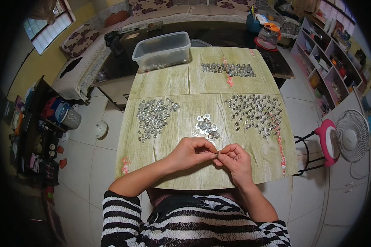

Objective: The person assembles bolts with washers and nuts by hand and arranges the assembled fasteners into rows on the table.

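Observation:
My left hand (pixel 190 153) and my right hand (pixel 238 165) meet over the near part of the table, fingertips pinched together. Between them is a tiny dark piece, mostly hidden by the fingers and too small to name. Just beyond my hands lies a loose heap of flat metal washers (pixel 207 124). To the left spreads a cluster of small metal nuts (pixel 152 117). Scattered over the right side are many short bolts (pixel 257 113), most standing on their heads. Farther back, bolts with wide washer-like bases (pixel 228 70) stand in close rows.
A clear plastic tub (pixel 163 51) with small metal pieces in its bottom stands at the table's (pixel 179 82) back left. Behind is a dark low table (pixel 222 35). To the right stand a pink-backed chair (pixel 327 142) and a white fan (pixel 353 136).

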`<state>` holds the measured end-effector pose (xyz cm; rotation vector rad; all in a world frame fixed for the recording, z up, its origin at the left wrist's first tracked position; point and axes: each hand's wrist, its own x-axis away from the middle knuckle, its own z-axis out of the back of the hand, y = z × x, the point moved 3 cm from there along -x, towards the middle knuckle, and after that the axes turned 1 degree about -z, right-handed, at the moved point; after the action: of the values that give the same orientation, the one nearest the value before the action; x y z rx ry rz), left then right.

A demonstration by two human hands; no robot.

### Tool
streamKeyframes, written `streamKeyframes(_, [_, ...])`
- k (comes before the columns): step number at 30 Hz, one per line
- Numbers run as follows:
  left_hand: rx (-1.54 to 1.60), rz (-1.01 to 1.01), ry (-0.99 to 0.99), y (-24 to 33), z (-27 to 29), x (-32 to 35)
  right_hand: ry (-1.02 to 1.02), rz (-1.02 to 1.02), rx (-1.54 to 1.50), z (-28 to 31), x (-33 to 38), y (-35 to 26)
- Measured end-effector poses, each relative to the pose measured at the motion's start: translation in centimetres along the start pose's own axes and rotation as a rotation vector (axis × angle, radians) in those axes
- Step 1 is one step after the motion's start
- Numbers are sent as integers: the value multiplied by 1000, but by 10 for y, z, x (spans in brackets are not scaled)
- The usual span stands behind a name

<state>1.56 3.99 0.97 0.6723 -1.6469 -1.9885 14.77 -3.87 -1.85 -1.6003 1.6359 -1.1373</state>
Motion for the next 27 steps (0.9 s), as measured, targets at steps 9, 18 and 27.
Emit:
streamKeyframes(9, [62,33,30,-7,-3,1,-27,75,60,-3,2,-2])
streamKeyframes(18, [-123,-58,60,8,-2,6,-15,41,86,-3,3,1])
streamKeyframes(27, [-1004,-73,225,23,83,12,-13,-82,8,2,5,-5])
